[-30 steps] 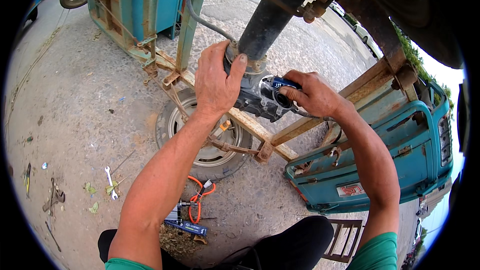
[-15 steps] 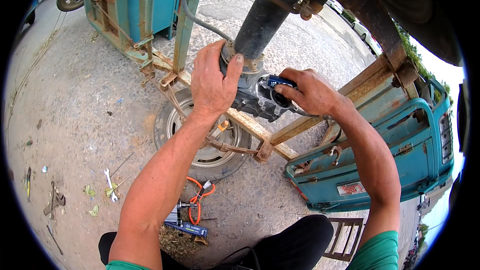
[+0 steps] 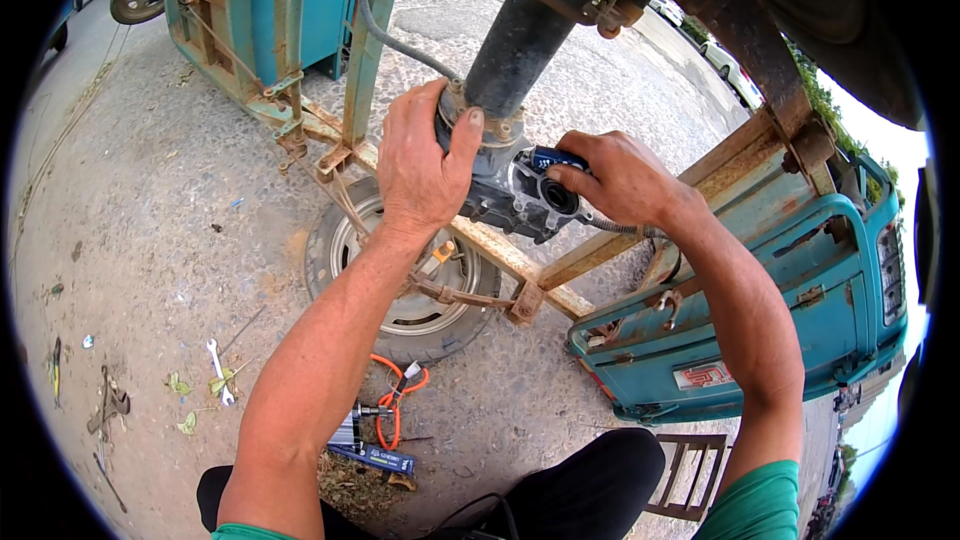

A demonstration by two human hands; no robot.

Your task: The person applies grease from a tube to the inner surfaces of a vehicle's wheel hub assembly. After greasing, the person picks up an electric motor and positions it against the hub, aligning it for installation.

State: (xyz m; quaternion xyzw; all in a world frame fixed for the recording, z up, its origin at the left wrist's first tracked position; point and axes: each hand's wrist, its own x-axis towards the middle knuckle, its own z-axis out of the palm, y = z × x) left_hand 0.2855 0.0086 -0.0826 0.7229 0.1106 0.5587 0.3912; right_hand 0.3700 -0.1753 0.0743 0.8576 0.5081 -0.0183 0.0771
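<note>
A dark gear housing [image 3: 505, 202] with a round bore hangs at the end of a thick black axle tube [image 3: 530, 25]. My left hand [image 3: 424, 155] is wrapped over the flange where tube and housing meet, thumb stretched along its near side. In my right hand [image 3: 625, 175] is a small blue tube [image 3: 556, 159], pinched between thumb and fingers against the upper edge of the housing's open face, just above the bore. The tube's tip is too small to make out.
Behind the housing lies a wheel [image 3: 400, 325] under a rusty frame bar. A teal vehicle panel [image 3: 750, 320] stands at right, a teal body [image 3: 230, 30] at far left. On the ground are a wrench [image 3: 220, 372], an orange cable [image 3: 392, 410], a motor-like metal part [image 3: 348, 432] and a blue box [image 3: 375, 458].
The right hand has shifted very slightly with the blue tube, and more of the housing's bore shows. The left hand keeps its grip on the flange.
</note>
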